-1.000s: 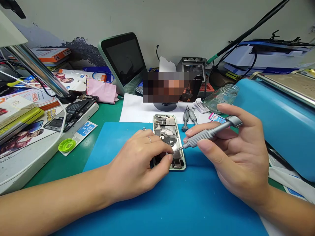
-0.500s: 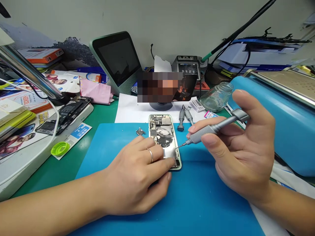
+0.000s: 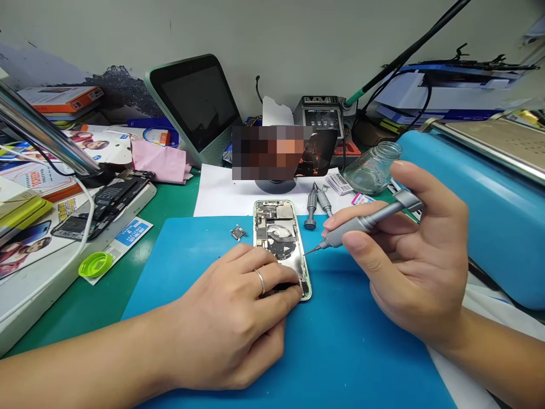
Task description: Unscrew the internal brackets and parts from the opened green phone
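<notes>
On the blue mat [image 3: 340,352] lies an opened smartphone [image 3: 284,241], its inner boards and coil showing. My left hand [image 3: 238,312], a ring on one finger, lies over the phone's lower left side with its fingers curled onto it. The fingertips meet near the lower right edge; whether something small is between them is hidden. My right hand [image 3: 417,267] grips a grey precision screwdriver [image 3: 351,230], one finger bent over its end cap. The thin tip points left, at the phone's right edge. Left of the phone sits a small metal part [image 3: 239,232].
Behind the phone lie two grey screwdrivers [image 3: 312,209] and a glass jar [image 3: 371,167]. A tablet-like display [image 3: 196,102] leans at the back. A blue machine [image 3: 472,221] borders the right, and a green cap [image 3: 96,264] lies left.
My left fingers have shifted on the phone's lower part, the fingertips now closer together at its right edge. The screwdriver stays by the phone's edge. The view has shifted slightly.
</notes>
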The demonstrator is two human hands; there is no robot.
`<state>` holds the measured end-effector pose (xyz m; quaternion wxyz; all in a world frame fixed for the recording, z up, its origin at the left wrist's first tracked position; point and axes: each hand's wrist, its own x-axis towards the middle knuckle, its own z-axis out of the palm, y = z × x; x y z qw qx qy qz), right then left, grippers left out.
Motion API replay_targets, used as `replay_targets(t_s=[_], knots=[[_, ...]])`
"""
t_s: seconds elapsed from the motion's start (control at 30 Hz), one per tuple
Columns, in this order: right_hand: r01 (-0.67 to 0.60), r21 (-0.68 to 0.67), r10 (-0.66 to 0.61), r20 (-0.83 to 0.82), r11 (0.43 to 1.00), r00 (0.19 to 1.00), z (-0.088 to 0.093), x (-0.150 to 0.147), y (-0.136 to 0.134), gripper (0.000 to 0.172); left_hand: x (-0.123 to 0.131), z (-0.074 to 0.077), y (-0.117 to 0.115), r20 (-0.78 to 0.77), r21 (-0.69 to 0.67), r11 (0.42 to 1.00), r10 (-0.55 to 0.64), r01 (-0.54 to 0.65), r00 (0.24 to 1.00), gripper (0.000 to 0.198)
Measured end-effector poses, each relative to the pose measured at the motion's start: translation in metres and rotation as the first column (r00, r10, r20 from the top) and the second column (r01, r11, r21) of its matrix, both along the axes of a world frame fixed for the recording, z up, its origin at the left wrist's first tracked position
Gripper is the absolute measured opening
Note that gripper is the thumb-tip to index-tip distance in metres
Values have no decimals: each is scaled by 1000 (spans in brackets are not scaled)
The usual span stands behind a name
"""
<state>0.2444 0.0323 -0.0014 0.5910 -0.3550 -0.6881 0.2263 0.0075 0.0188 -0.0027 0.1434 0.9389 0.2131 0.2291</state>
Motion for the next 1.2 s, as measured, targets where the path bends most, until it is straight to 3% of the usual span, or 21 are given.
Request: replay_targets(t_s=[0.6,0.93,1.2], knots=[[-16,-38,16,-13,999,1000,1,0,4,57,0,-1,3,10,-58,998,0,1,1000,30],[1,-11,0,107,1000,994,-5,3,-8,74,-1,-1,0,-1,-78,997,-4,4,1000,29],[-38,13,35,166,999,986,-8,5,-8,76,1,4,-2,-42,-65,998,-2,0,999,23]])
